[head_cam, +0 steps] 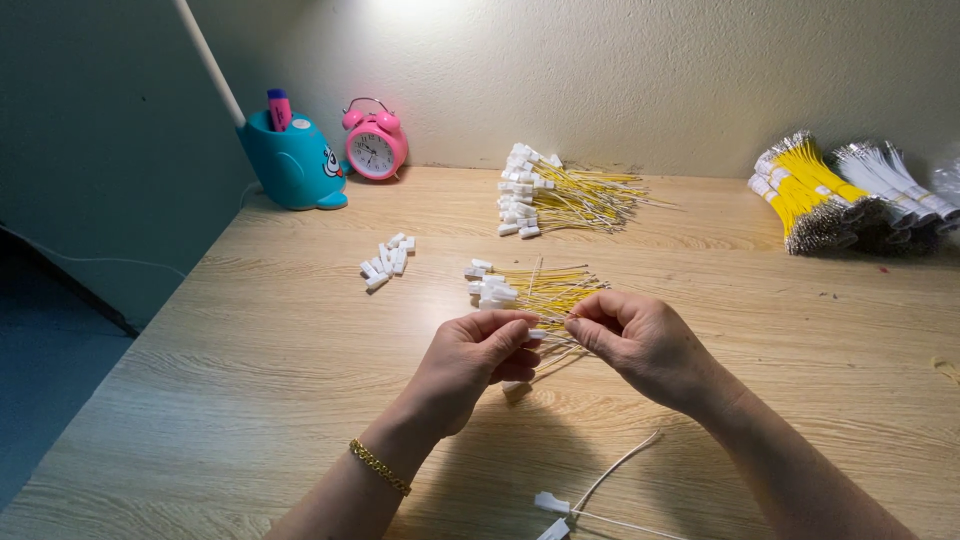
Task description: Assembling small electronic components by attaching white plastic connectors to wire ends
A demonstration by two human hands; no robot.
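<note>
Above the light wooden tabletop, the left hand pinches a small white plastic connector while the right hand pinches thin yellow wires, which run roughly left-right between the fingertips, both hands equally near.

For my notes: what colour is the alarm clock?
Pink, with a white face: alarm clock, head view.

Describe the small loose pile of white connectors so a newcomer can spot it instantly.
Start at the pink alarm clock by the wall and come toward the camera along the wooden table. The white connectors lie there left of the hands. Unlike the other piles, they have no yellow wires attached.
</note>
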